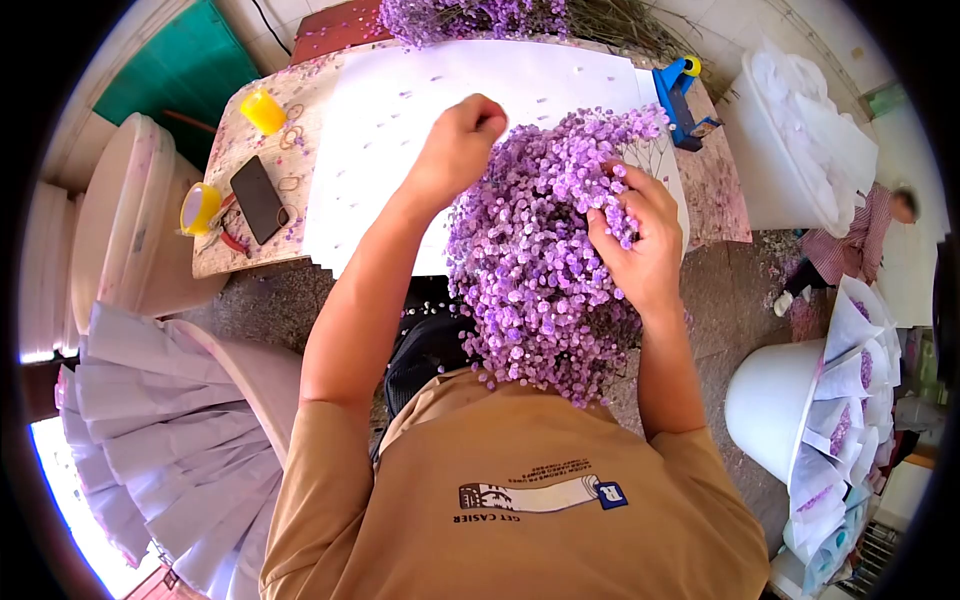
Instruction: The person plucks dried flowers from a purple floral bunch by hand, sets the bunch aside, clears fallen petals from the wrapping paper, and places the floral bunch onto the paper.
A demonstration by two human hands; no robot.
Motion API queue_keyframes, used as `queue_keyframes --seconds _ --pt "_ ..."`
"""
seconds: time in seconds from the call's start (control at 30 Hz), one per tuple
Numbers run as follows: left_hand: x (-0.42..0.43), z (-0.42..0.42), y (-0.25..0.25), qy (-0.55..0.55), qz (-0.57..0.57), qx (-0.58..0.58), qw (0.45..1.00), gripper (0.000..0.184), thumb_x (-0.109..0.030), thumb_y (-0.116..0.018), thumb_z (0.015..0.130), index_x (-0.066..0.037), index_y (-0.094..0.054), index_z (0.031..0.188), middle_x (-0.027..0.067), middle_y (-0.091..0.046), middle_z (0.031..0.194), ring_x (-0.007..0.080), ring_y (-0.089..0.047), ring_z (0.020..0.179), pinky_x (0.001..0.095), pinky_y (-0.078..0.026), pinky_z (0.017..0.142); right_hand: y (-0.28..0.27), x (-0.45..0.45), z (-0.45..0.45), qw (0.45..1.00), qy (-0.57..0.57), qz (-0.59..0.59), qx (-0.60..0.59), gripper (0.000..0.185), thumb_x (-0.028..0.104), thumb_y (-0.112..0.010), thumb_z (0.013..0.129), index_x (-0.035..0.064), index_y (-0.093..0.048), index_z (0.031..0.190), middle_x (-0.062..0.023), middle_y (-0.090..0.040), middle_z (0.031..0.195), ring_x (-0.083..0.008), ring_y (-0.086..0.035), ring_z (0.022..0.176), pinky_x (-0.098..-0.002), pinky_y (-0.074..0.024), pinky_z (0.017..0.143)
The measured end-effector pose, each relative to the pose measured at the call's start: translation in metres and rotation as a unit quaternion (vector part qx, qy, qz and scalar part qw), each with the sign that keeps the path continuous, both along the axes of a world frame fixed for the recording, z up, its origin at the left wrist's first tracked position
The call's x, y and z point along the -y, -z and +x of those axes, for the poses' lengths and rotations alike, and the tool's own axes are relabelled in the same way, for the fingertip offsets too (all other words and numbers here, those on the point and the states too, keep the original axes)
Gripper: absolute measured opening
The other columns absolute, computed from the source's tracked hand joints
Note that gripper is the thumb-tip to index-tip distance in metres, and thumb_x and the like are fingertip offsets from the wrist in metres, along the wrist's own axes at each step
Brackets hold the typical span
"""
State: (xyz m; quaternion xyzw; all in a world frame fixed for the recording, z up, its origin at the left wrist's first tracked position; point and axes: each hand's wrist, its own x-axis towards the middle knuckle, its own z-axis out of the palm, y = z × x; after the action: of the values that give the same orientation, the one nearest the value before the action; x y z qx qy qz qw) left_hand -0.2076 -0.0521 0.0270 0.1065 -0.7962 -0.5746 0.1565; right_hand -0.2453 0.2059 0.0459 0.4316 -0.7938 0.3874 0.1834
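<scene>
The purple flowers [545,250] hang partly off the worktop [708,195]. They look light and easy to crush, so grab the stems [657,158]. The right hand [648,240] holds some; the left hand [462,140] is curled, maybe empty, can't tell.

The left arm [350,315] stretches nearly straight toward 12 o'clock, its hand [462,145] highest, the fingers [484,106] curled in toward the palm like a loose fist. The right arm [668,375] rises from 4 o'clock, bringing the right hand [645,245] to 2 o'clock, lower than the other. Its fingers [648,187] bend inward, and the thumb [602,232] points toward 10 o'clock.
</scene>
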Motion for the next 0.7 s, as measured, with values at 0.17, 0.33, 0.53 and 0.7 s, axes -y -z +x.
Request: queue_keyframes --seconds 0.17,0.33,0.53,0.7 --pt "0.000 0.047 -0.016 -0.003 0.190 0.015 0.982 0.013 -0.007 -0.053 0.104 -0.001 -0.062 0.110 0.0019 -0.058 0.081 0.0072 -0.046 0.067 0.0221 -0.036 0.058 -0.001 0.000 0.002 1.000 0.001 -0.004 0.000 0.020 0.007 -0.079 0.074 0.0020 -0.063 0.084 -0.0134 -0.067 0.128 -0.0346 -0.061 0.116 -0.0449 -0.0427 0.102" --pt "-0.008 0.066 0.012 -0.008 -0.090 -0.035 0.995 0.007 0.001 -0.067 0.094 0.001 -0.071 0.100 0.0059 -0.067 0.090 0.0168 -0.064 0.083 0.0330 -0.052 0.076 0.001 0.001 0.004 1.000 -0.004 -0.002 -0.002 0.020 0.006 -0.079 0.073 0.0022 -0.063 0.085 -0.0132 -0.067 0.128 -0.0345 -0.060 0.117 -0.0449 -0.0426 0.102" --pt "-0.010 0.054 0.027 -0.020 -0.194 -0.091 0.976 0.008 0.002 -0.065 0.092 0.000 -0.068 0.099 0.0107 -0.063 0.086 0.0195 -0.062 0.077 0.0320 -0.050 0.071 0.000 0.001 0.002 1.000 -0.001 -0.003 -0.004 0.020 0.006 -0.079 0.073 0.0023 -0.064 0.085 -0.0133 -0.067 0.128 -0.0347 -0.060 0.117 -0.0454 -0.0424 0.103" --pt "-0.006 0.050 -0.001 -0.033 0.222 0.001 0.975 0.008 -0.007 -0.054 0.103 -0.001 -0.058 0.101 0.0062 -0.062 0.086 0.0086 -0.048 0.067 0.0242 -0.038 0.057 0.001 0.000 0.003 1.000 0.004 -0.004 -0.002 0.020 0.006 -0.079 0.073 0.0022 -0.064 0.085 -0.0132 -0.067 0.128 -0.0347 -0.060 0.117 -0.0456 -0.0423 0.103"
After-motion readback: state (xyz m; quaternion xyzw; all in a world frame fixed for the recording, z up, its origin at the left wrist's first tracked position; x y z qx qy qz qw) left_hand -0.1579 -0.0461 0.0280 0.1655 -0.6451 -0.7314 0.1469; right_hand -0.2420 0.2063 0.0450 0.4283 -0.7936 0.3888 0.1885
